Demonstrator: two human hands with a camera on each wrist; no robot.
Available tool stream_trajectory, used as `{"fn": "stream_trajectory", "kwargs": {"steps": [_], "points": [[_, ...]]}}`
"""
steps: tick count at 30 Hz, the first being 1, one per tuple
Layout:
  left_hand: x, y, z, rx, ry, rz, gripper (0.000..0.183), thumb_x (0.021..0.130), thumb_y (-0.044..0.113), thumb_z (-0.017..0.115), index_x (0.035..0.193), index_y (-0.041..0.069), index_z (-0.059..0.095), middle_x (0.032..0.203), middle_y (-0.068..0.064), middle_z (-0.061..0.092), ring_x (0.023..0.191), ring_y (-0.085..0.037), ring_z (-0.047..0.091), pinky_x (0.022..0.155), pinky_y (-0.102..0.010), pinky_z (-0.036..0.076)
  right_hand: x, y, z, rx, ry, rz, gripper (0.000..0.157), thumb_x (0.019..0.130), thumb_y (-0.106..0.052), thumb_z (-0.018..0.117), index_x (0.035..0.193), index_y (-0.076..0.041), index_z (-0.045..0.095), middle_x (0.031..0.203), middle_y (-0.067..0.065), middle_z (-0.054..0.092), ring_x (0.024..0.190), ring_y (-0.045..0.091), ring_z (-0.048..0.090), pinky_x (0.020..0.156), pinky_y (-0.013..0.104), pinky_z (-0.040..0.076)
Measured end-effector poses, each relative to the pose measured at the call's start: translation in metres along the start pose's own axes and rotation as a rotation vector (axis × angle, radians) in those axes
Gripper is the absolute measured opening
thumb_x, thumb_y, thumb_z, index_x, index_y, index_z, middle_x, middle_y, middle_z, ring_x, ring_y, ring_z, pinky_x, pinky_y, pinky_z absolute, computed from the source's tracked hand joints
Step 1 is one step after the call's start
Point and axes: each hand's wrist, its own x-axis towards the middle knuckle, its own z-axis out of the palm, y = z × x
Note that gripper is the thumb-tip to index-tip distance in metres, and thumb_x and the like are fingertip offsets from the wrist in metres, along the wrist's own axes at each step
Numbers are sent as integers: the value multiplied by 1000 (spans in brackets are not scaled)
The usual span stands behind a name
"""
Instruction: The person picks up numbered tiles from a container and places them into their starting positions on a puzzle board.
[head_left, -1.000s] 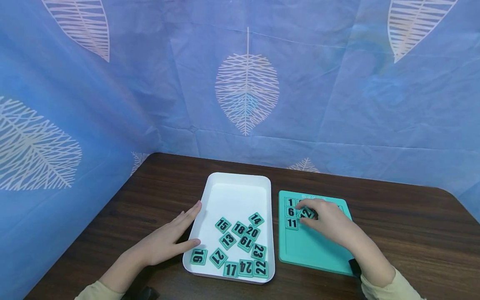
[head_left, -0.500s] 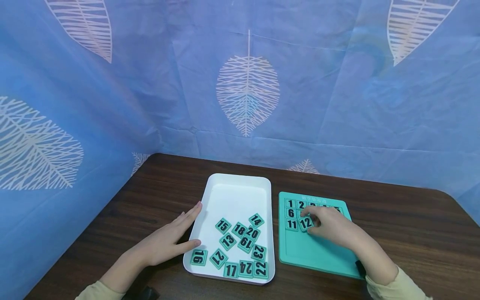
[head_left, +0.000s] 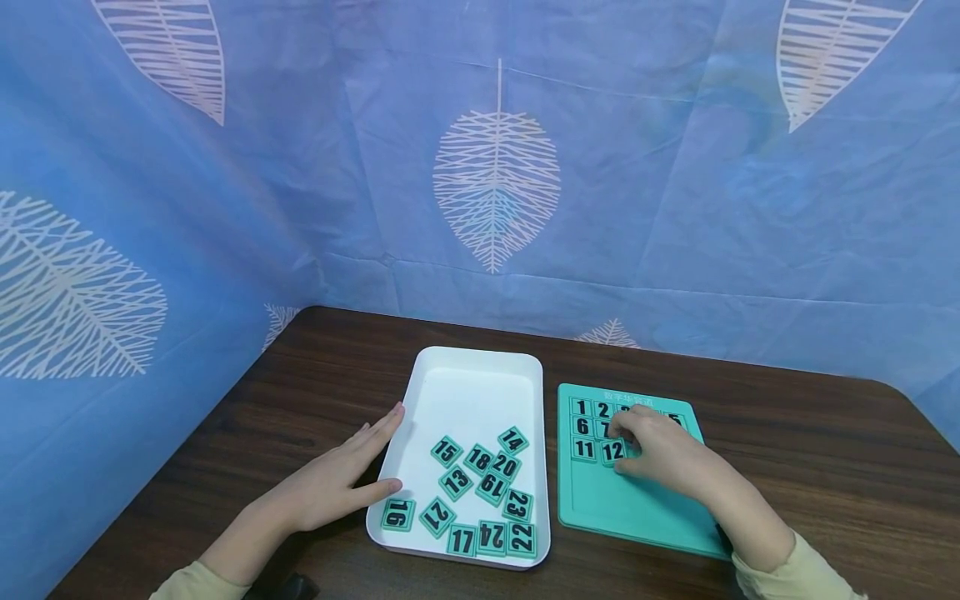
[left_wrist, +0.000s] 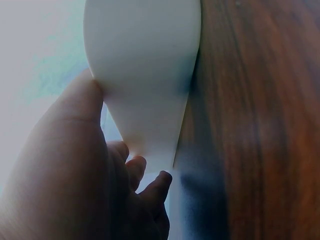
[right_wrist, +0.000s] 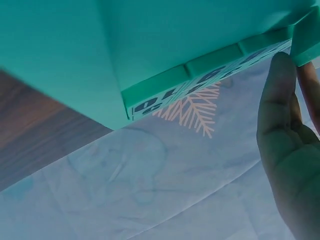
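Note:
My right hand (head_left: 663, 442) pinches the green number 12 tile (head_left: 612, 451) between thumb and fingers, beside the 11 tile (head_left: 584, 449) on the green number board (head_left: 630, 508). In the right wrist view this tile (right_wrist: 307, 37) stands tilted at the thumb tip. Rows with 1, 2, 6 and 7 show above it; the hand hides part of them. My left hand (head_left: 337, 483) lies with fingers straight along the left rim of the white tray (head_left: 480, 379). The left wrist view has the thumb (left_wrist: 75, 115) against the tray's wall (left_wrist: 145, 55).
Several loose number tiles lie in the lower half of the tray, such as 14 (head_left: 513, 439), 13 (head_left: 455, 482) and 16 (head_left: 397, 514), turned various ways. Tray and board stand side by side on a dark wooden table (head_left: 337, 375). A blue leaf-patterned cloth (head_left: 495, 208) hangs behind.
The right hand has brought the 12 tile down from over the second row to the right of 11, and the tile has turned nearly straight. The left hand stays put.

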Motion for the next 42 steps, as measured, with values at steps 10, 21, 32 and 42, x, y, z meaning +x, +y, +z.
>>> {"fn": "stream_trajectory", "kwargs": {"steps": [10, 21, 32, 42], "points": [[-1, 0, 0, -7, -6, -4, 84, 91, 59, 52, 154, 33, 4, 157, 14, 5, 144, -28, 11, 109, -58, 23, 3, 0, 4, -46, 1, 3, 29, 73, -12, 83, 93, -7, 63, 90, 2, 53, 76, 16, 46, 63, 34, 45], [-1, 1, 0, 1, 6, 11, 83, 91, 59, 51, 154, 32, 3, 158, 12, 6, 143, -32, 13, 107, -60, 25, 6, 0, 7, -54, 9, -19, 31, 70, -10, 84, 91, -7, 62, 86, 0, 50, 73, 15, 43, 61, 31, 44], [0, 0, 0, -3, 3, 20, 83, 92, 57, 51, 155, 31, 3, 158, 10, 6, 143, -32, 12, 108, -60, 24, 8, 1, 8, -38, 4, -24, 34, 67, -9, 86, 87, -8, 58, 78, 0, 43, 70, 15, 38, 57, 28, 35], [0, 1, 0, -14, -2, 8, 85, 91, 58, 53, 154, 31, 4, 157, 14, 5, 144, -27, 11, 110, -56, 23, 9, 1, 7, -11, -14, -20, 40, 64, -8, 88, 82, -10, 53, 74, 0, 41, 67, 14, 38, 55, 28, 34]]}}
